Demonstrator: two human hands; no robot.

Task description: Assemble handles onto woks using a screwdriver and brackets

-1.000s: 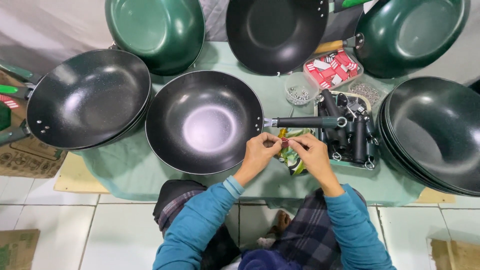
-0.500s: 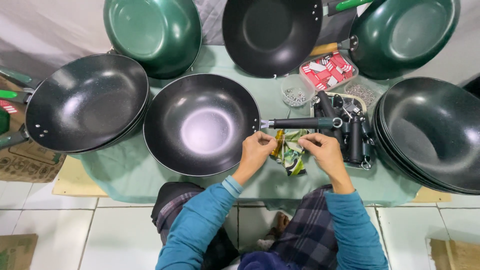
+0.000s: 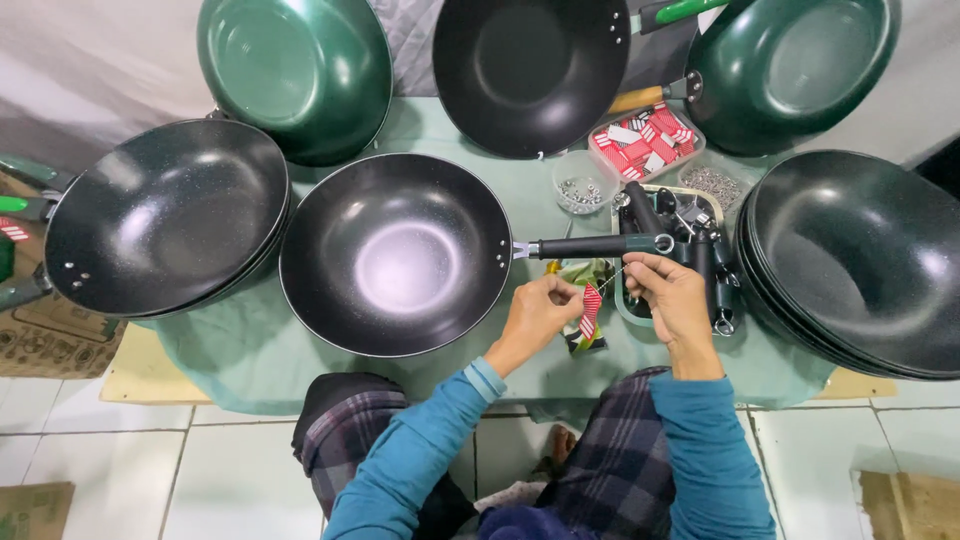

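Both hands had drawn apart since the earlier frames, where they met close together over the tag; now a thin string ran between them under the pan handle.

At the far left a stack of black woks [image 3: 165, 230] sat on the counter [image 3: 240, 350], with a green wok [image 3: 295, 75] tipped up behind it. In the middle lay the black wok [image 3: 395, 255] being worked on, its black handle [image 3: 590, 246] pointing right and already fixed on. Just below that handle, the left hand [image 3: 535, 315] pinched the top of a red-and-white striped tag [image 3: 590, 312], its grip clenched on the tag, which hung beside the fingers. A folded green leaflet [image 3: 585, 275] lay under it. The right hand [image 3: 675, 300] had its grip closed on the thin string near the handle's ring end, above a tray of spare black handles [image 3: 705, 265].

Farther back stood a small cup of screws [image 3: 583, 185] and a clear box of more striped tags [image 3: 645, 140]. At the right, another stack of black woks [image 3: 860, 260] waited.

By my reading, the tag was threaded but not yet tied onto the handle; the knot remained to do.
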